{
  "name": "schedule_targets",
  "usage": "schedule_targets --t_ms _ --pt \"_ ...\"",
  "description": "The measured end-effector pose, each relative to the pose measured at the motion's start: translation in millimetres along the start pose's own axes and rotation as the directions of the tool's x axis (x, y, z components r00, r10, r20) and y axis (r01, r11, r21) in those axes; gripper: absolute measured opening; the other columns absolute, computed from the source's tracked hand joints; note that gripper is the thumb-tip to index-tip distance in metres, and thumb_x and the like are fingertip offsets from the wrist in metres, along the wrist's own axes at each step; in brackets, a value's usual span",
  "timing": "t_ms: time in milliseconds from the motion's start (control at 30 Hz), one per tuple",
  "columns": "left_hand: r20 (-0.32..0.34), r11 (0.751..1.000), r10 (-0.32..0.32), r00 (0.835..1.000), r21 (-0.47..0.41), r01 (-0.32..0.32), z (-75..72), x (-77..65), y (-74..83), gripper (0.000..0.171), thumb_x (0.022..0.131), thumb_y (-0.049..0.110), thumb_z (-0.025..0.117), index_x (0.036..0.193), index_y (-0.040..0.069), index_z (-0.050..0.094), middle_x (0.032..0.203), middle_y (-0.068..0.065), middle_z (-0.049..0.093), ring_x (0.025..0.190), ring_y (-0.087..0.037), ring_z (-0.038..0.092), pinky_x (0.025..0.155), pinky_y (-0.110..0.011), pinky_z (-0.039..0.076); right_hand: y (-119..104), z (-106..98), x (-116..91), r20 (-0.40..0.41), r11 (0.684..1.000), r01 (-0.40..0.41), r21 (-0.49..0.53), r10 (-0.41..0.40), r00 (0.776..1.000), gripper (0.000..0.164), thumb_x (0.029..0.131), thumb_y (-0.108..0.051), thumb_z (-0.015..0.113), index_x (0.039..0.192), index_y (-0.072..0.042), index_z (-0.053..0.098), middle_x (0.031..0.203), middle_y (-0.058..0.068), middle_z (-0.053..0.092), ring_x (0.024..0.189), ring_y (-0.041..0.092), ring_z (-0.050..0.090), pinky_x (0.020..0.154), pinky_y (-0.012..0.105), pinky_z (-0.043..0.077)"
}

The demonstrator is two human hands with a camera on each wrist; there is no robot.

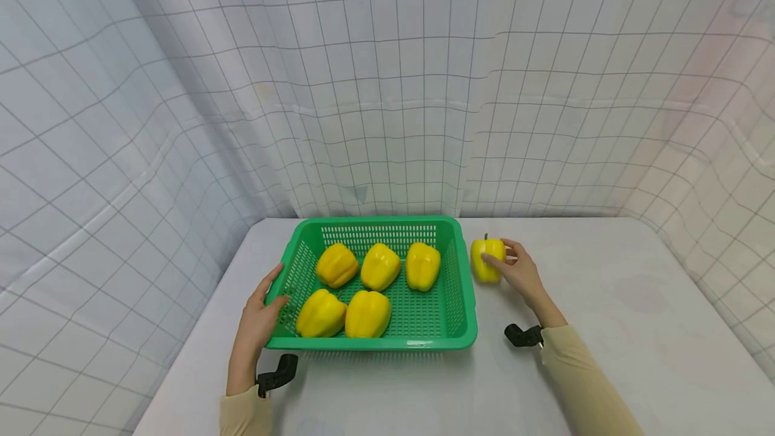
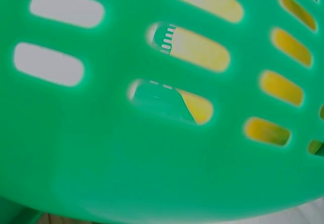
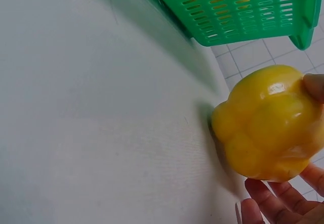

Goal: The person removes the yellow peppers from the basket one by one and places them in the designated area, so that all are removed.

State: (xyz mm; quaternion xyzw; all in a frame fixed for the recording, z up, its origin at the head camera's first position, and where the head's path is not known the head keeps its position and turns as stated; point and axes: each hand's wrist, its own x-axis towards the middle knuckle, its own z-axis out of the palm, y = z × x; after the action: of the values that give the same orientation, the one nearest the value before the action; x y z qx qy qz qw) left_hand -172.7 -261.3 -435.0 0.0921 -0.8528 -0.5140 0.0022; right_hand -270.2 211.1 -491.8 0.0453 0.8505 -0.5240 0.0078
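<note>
A green plastic basket (image 1: 412, 343) with slotted walls stands on the table, several yellow bell peppers (image 1: 368, 313) lying inside it. At its left end my left hand (image 1: 260, 315) grips the rim, thumb over the inner side and fingers along the outer edge. The left wrist view is filled by the basket's slotted wall (image 2: 91, 148), with yellow showing through the slots. Just right of the basket, my right hand (image 1: 519, 271) holds another yellow bell pepper (image 1: 487, 269) between thumb and fingers, its stem pointing away. The lobed bottom of this pepper (image 3: 268, 128) faces the right wrist camera.
White table surface (image 1: 630, 301) extends to the right of the basket and in front of it. White cloth with a dark grid (image 1: 387, 120) hangs behind the table and along both sides. A black wrist camera mount (image 1: 523, 336) sits by the right sleeve, another (image 1: 278, 373) by the left.
</note>
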Motion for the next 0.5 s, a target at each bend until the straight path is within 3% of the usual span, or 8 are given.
schedule_targets --t_ms 500 --pt "0.003 1.000 0.013 1.000 0.005 -0.013 0.4 0.7 -1.6 0.061 0.098 0.014 0.046 0.152 0.031 0.024 0.154 -0.015 0.019 0.125 -0.037 0.034 0.091 -0.053 0.032 5.3 1.2 0.5 -0.008 1.000 -0.023 -0.008 0.023 1.000 0.086 0.084 -0.057 0.062 0.145 -0.003 0.032 0.136 0.025 0.042 0.118 0.037 0.044 0.094 0.050 0.038"
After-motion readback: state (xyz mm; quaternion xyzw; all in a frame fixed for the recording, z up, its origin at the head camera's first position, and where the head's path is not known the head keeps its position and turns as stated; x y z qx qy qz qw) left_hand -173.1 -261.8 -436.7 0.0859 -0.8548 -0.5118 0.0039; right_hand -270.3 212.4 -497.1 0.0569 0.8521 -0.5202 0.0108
